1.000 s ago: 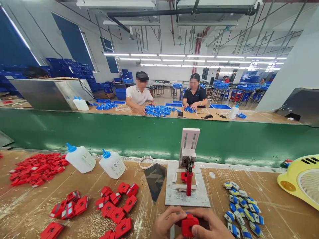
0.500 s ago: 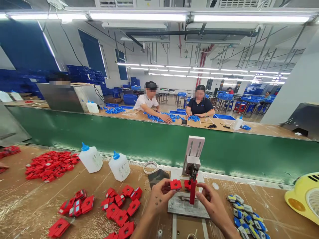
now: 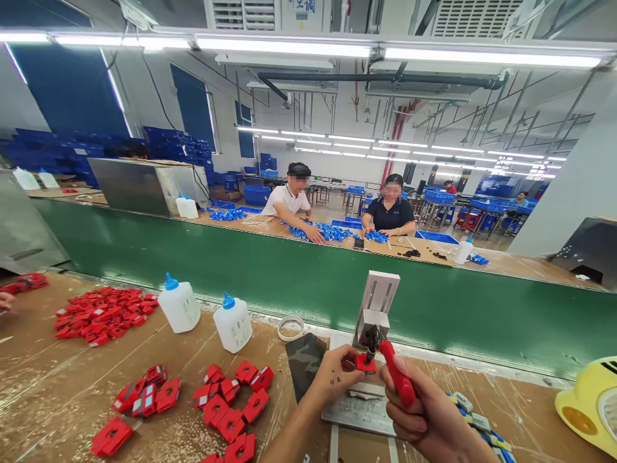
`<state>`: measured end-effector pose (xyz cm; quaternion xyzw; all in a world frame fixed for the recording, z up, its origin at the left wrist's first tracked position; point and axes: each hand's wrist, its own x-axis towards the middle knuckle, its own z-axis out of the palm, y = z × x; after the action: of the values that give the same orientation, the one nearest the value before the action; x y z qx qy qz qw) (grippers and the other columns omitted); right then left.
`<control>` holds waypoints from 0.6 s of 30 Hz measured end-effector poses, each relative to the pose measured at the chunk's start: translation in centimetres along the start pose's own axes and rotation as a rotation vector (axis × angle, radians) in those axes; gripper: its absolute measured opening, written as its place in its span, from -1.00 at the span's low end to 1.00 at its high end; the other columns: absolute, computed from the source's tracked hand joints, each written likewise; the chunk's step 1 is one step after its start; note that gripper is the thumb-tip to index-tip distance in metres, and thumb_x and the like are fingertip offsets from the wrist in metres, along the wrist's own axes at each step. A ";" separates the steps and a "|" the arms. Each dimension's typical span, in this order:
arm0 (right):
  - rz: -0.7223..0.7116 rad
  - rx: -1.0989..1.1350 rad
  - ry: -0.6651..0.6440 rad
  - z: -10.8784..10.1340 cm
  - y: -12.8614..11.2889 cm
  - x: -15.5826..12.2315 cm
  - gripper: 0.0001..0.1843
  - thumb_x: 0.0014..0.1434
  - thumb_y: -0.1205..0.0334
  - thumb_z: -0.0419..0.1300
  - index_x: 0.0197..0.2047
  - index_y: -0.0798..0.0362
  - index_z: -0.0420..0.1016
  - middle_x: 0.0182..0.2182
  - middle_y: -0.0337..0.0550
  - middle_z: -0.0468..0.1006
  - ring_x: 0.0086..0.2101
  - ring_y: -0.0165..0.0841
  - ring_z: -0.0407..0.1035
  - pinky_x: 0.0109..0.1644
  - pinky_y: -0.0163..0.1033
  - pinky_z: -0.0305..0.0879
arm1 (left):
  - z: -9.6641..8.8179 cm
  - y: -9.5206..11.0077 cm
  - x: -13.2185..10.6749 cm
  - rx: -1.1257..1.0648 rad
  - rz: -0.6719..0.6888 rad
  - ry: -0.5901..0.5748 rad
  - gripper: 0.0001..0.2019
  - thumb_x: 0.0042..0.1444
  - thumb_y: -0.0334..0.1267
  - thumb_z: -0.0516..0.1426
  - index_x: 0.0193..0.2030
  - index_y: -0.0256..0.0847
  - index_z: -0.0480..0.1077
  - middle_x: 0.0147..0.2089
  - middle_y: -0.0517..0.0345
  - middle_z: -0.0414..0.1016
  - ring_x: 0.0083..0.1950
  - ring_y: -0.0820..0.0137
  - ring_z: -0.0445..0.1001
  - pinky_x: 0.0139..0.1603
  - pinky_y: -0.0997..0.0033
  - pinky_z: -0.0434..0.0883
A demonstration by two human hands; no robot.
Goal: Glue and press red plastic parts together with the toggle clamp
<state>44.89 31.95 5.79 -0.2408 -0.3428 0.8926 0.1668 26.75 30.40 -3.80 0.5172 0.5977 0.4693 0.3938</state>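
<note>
My left hand [image 3: 337, 376] pinches a flat red plastic piece [image 3: 365, 364] under the tip of a toggle clamp [image 3: 372, 341]. The clamp is fixed to an upright metal bracket [image 3: 378, 296] on a metal base plate [image 3: 354, 415]. My right hand [image 3: 419, 408] is wrapped round the clamp's red handle [image 3: 399, 378], which tilts down toward me and to the right. Whether the clamp tip presses on the red piece, I cannot tell. Several similar red pieces [image 3: 230, 421] lie left of my left hand.
Two white bottles with blue caps [image 3: 233, 325] and a tape roll [image 3: 291, 328] stand behind the work area. A large red heap [image 3: 103, 315] lies far left. Grey, blue and yellow pieces [image 3: 479, 421] and a yellow object [image 3: 585, 399] are right. Co-workers sit beyond the green barrier [image 3: 270, 270].
My right hand has closed round the red handle, which has swung from upright to a slant. My left hand has moved right, bringing a red piece beneath the clamp tip.
</note>
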 end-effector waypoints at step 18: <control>-0.118 -0.409 0.265 -3.3 3.9 -0.2 -0.41 -0.13 -0.30 0.39 -0.47 0.02 0.27 -0.61 -0.45 0.12 -0.58 -0.55 -0.13 -0.47 -0.36 -0.12 | 1.3 -1.1 -0.6 0.182 -0.033 0.135 -0.70 -0.07 -0.31 0.22 -0.14 -0.20 0.59 -0.23 0.06 0.62 -0.20 0.24 0.53 -0.13 0.32 0.43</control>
<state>46.31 30.83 1.03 -0.3639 -0.5047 0.7542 0.2100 27.86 30.01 -5.16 0.5083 0.6712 0.4403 0.3118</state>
